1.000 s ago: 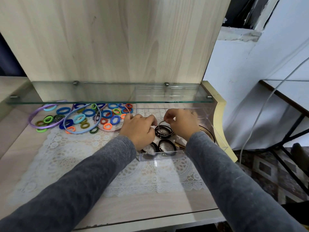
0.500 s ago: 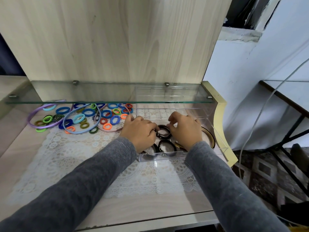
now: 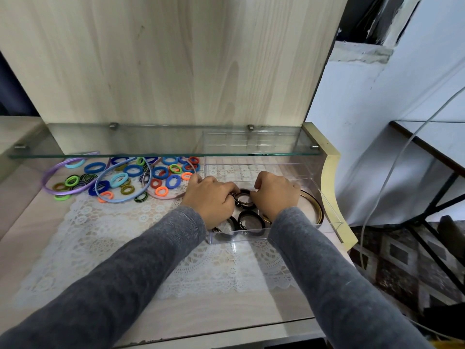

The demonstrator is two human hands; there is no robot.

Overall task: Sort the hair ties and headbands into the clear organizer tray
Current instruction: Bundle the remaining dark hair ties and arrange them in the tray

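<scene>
Pinching black tie (image 3: 244,191) low inside tray (image 3: 236,237) — left hand (image 3: 211,200) at its 9 o'clock, right hand (image 3: 274,195) at 3 — probably to seat it flat, apart from coloured ties (image 3: 133,170) at 10 o'clock.

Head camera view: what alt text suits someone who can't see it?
A person's left hand and right hand together grip a dark ring-shaped hair tie inside a clear plastic organizer tray that holds other dark ties. Colourful elastic hair ties and pastel headbands lie loose on the tabletop to its left.
</scene>
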